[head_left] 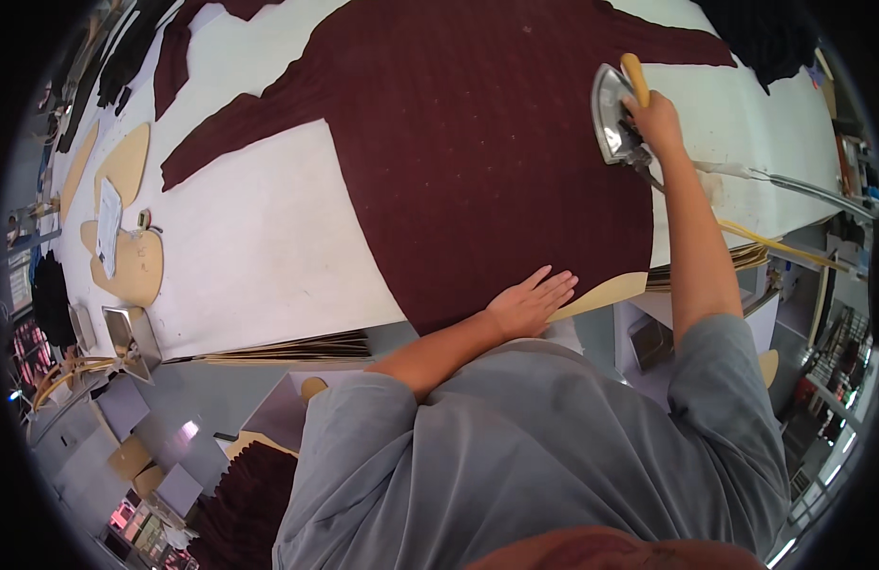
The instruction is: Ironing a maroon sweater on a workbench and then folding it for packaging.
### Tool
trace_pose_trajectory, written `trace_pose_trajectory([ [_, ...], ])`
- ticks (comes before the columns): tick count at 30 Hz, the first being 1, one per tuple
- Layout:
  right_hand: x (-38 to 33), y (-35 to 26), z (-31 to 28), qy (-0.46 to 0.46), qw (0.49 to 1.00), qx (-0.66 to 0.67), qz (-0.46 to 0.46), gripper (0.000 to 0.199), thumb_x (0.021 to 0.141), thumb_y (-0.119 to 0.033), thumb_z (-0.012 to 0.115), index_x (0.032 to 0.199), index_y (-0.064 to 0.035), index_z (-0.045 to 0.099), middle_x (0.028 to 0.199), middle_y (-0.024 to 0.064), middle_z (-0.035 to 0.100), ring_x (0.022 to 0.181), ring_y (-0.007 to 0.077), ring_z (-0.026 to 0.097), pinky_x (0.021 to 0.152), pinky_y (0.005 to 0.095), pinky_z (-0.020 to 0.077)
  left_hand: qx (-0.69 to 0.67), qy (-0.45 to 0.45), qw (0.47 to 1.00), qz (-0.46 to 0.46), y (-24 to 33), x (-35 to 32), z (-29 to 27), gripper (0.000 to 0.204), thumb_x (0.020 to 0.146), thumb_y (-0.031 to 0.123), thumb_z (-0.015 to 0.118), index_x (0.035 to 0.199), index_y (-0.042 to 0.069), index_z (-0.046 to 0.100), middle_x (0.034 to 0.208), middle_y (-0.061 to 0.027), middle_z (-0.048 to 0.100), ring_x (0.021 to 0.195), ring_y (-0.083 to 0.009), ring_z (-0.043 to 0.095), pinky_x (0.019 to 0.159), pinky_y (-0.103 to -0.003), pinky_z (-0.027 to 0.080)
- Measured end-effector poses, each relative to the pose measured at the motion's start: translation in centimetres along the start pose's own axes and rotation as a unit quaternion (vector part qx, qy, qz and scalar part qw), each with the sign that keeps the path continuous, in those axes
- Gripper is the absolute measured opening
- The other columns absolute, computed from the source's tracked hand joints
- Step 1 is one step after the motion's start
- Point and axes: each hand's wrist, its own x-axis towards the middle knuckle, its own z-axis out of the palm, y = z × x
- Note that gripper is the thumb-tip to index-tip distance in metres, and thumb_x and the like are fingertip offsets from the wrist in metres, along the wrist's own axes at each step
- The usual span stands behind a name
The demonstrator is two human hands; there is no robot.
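A large dark maroon knit garment panel (477,142) lies spread on a white padded table (259,247). My left hand (530,302) rests flat with spread fingers on the panel's near edge. My right hand (653,119) grips the yellow handle of a silver steam iron (612,114), which stands tilted at the fabric's right edge. A tan cardboard pattern (606,293) pokes out from under the fabric just beside my left hand.
Several tan cardboard patterns (126,161) and a paper sheet (109,233) lie at the table's left end. A second iron (131,337) sits at the near left corner. Dark fabric pieces (767,33) lie at the far right. Hoses (791,185) trail off the right edge.
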Motion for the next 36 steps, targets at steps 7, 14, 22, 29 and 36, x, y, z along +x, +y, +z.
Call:
trace_pose_trajectory([
  [7, -19.6, -20.0, 14.0, -0.149, 0.944, -0.022, -0.294, 0.03, 0.087, -0.024, 0.069, 0.109, -0.0038, 0.069, 0.09, 0.0151, 0.07, 0.083, 0.0332, 0.069, 0.075, 0.0449, 0.056, -0.105, 0.01, 0.994, -0.019, 1.9, -0.2, 0.0, 0.059, 0.104, 0.03, 0.043, 0.156, 0.002, 0.038, 0.164, -0.0115, 0.038, 0.157, -0.0229, 0.022, 0.129, -0.044, 0.013],
  [14, -25.9, -21.1, 15.4, -0.227, 0.868, -0.12, -0.425, 0.024, 0.092, -0.025, 0.064, 0.102, -0.0051, 0.074, 0.084, 0.0123, 0.074, 0.073, 0.0335, 0.07, 0.07, 0.0448, 0.056, -0.054, 0.033, 0.998, 0.015, 2.8, 0.1, 2.3, 0.056, 0.102, 0.025, 0.044, 0.155, 0.005, 0.041, 0.163, -0.009, 0.04, 0.156, -0.021, 0.026, 0.129, -0.042, 0.016],
  [22, -10.1, -1.6, 1.3, -0.088, 0.983, -0.052, -0.154, 0.037, 0.091, -0.038, 0.067, 0.105, -0.0046, 0.073, 0.086, 0.0126, 0.073, 0.077, 0.0306, 0.069, 0.072, 0.0431, 0.0538, 0.023, 0.022, 0.999, -0.019, 3.5, -1.1, 1.7, 0.054, 0.102, 0.022, 0.044, 0.155, 0.011, 0.043, 0.167, -0.0031, 0.034, 0.156, -0.0196, 0.026, 0.13, -0.042, 0.018],
  [29, -4.3, 8.9, -1.6, -0.088, 0.994, -0.012, -0.069, 0.043, 0.088, -0.038, 0.069, 0.099, 0.0034, 0.072, 0.085, 0.0171, 0.072, 0.073, 0.033, 0.068, 0.071, 0.0445, 0.0537, -0.01, 0.011, 0.999, -0.049, 4.1, -1.4, 0.6, 0.061, 0.096, 0.018, 0.054, 0.156, 0.014, 0.041, 0.168, -0.0006, 0.031, 0.157, -0.0184, 0.023, 0.131, -0.042, 0.017],
  [36, -19.2, -6.8, 6.0, -0.217, 0.946, -0.059, -0.235, 0.034, 0.086, -0.032, 0.069, 0.109, -0.0076, 0.075, 0.091, 0.0114, 0.075, 0.075, 0.0295, 0.071, 0.07, 0.043, 0.0553, 0.026, 0.125, 0.976, -0.175, 7.4, -0.9, 2.9, 0.055, 0.098, 0.018, 0.051, 0.153, 0.013, 0.045, 0.165, -0.0016, 0.037, 0.155, -0.0209, 0.027, 0.129, -0.042, 0.02],
])
